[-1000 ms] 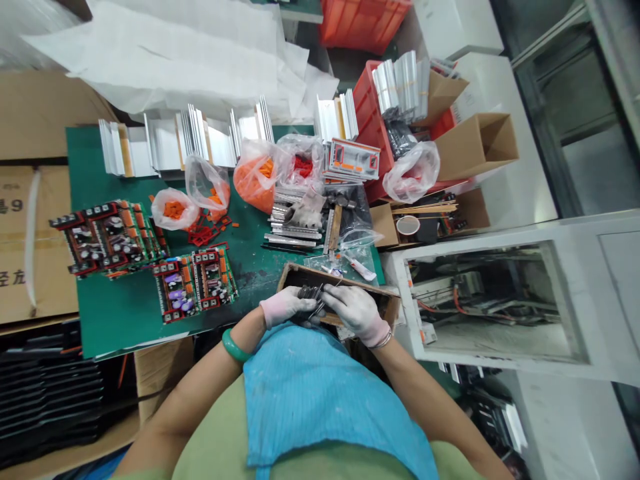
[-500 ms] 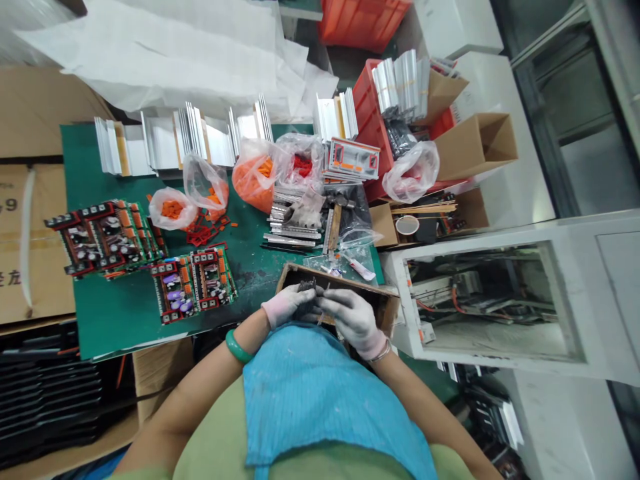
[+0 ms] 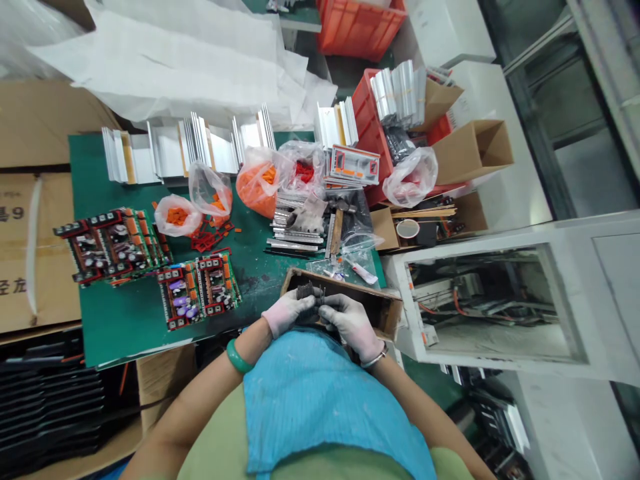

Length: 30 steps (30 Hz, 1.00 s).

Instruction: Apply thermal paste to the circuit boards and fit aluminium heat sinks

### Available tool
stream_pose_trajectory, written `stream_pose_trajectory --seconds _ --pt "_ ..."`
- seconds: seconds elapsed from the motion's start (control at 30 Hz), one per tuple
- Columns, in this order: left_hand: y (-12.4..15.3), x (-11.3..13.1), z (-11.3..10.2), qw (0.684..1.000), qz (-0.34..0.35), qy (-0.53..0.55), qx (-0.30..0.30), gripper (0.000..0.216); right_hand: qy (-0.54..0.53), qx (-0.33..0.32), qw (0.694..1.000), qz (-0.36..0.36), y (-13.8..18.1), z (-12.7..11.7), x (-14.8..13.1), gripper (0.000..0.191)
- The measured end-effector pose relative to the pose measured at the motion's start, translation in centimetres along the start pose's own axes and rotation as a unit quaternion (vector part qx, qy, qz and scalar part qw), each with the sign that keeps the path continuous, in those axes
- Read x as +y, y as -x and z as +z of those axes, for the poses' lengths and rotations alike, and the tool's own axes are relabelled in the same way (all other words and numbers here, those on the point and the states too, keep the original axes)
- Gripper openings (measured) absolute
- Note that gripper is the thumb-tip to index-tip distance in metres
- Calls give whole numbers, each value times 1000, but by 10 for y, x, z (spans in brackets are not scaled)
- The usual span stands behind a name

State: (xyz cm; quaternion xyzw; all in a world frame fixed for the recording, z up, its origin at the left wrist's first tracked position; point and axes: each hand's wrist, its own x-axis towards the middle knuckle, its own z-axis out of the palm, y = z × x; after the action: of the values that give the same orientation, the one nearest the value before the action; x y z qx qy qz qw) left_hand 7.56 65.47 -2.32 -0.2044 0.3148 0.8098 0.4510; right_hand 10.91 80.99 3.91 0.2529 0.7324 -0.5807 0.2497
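Note:
Both of my hands wear white gloves and meet over a wooden box (image 3: 345,283) at the table's front edge. My left hand (image 3: 290,310) is closed round a bundle of dark, ribbed parts (image 3: 306,291), whose exact kind I cannot make out. Close beside it, touching or nearly so, my right hand (image 3: 350,323) has its thumb and fingers pinched together at a small, thin dark piece (image 3: 323,293). The fingers hide most of that piece. Inside the box it is dark, and its contents do not show clearly.
Circuit boards (image 3: 200,287) lie on the green table (image 3: 125,333) at left. Behind them are bags of orange parts (image 3: 177,217) and a row of metal profiles (image 3: 170,147). A hammer (image 3: 339,223) lies beyond the box; a white machine frame (image 3: 500,360) stands at right.
My right fingers have drawn in and curled lower beside the bundle. More of the dark parts shows above my left hand. The whole view has shifted slightly.

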Motion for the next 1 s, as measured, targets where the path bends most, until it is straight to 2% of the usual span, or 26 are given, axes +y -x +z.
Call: stream_pose_trajectory --seconds 0.07,0.13,0.17,0.23,0.27,0.3,0.33,0.43,0.53,0.6,0.67,0.7,0.77,0.83,0.87,0.9,1.0 --pt "3 1 -2 1000 -6 3 -3 62 36 25 998 -34 1 2 2 21" --pt "6 5 -5 1000 -21 6 -10 62 119 62 979 -154 3 1 2 15" --pt "8 7 -6 999 -31 6 -16 62 175 73 953 -236 3 1 2 14" --pt "13 13 -8 998 -52 3 -35 60 283 63 877 -384 3 -1 -2 21" --pt "15 16 -9 997 -60 1 -46 60 316 45 847 -425 2 -1 -4 25" --pt "18 19 -9 996 -68 -1 -56 59 324 35 836 -441 0 -1 -7 27" --pt "21 21 -10 995 -76 -3 -66 58 307 41 846 -434 -2 0 -10 28" --pt "30 27 -10 991 -96 -8 -88 56 175 59 923 -337 -10 7 -18 31" --pt "35 30 -10 989 -106 -9 -106 56 76 -7 963 -258 -14 17 -20 43" --pt "35 31 -9 988 -103 -5 -115 56 63 -69 969 -229 -14 22 -20 51" --pt "32 30 -8 989 -93 3 -119 54 79 -90 970 -211 -13 24 -20 56" --pt "30 30 -8 989 -89 8 -119 53 88 -70 972 -208 -12 24 -20 56" --pt "26 28 -9 989 -90 17 -114 52 95 30 976 -192 -9 20 -23 52" --pt "20 28 -10 990 -96 24 -104 53 109 141 973 -146 -3 15 -28 42" --pt "17 28 -11 990 -98 26 -99 54 127 166 971 -116 2 13 -32 34" --pt "13 28 -11 990 -102 27 -97 54 153 165 970 -89 6 11 -36 28" --pt "4 32 -8 985 -132 23 -106 56 227 98 968 -50 14 11 -45 19"
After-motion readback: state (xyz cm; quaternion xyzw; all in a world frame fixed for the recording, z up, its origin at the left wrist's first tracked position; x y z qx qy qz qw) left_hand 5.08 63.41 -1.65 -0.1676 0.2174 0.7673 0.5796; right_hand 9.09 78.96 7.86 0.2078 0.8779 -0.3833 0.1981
